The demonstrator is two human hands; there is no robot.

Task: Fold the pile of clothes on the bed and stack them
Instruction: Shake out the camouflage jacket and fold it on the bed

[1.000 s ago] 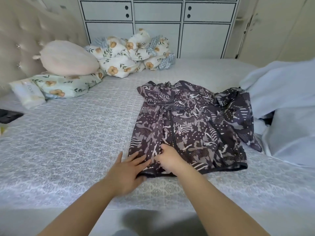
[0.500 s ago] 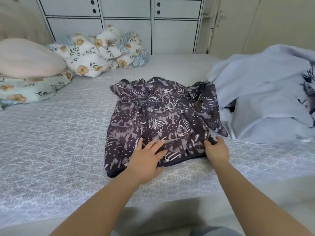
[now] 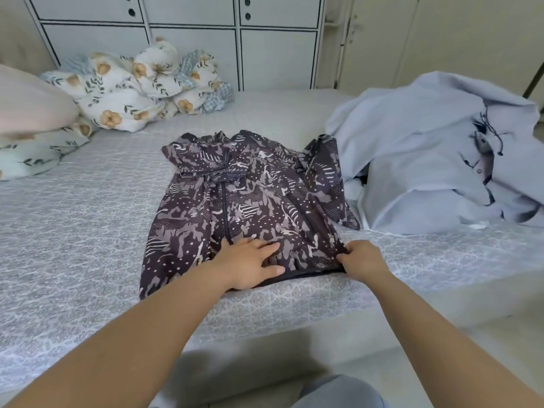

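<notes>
The patterned jacket (image 3: 244, 207) lies spread, zip side up, on the bed (image 3: 88, 231), in the middle of the view, hem toward the near edge and collar at 12 o'clock. One sleeve (image 3: 326, 178) trails off at 2 o'clock and touches the pale blue pile of clothes (image 3: 435, 154).

The left hand (image 3: 250, 265) rests flat on the hem just right of the zip, fingers straight and spread, holding nothing. The right hand (image 3: 363, 259), at 3 o'clock from the left, pinches the hem's right corner between thumb and curled fingers.

Risks from this position:
- The fabric looks thin and slick. If the right hand pulls harder than the left hand pins, the whole garment is likely to slide instead of smoothing, and wrinkles bunch between the hands.
- The trailing sleeve overlaps the unfolded pile. A fold made without first freeing it could drag a blue garment along or leave the sleeve twisted inside.
- The hem lies close to the mattress edge at 6 o'clock. A pull toward the person could slip it over the edge.

At 10 o'clock a floral quilt (image 3: 141, 89) and pillows (image 3: 32, 125) lie well apart from the work area.
</notes>
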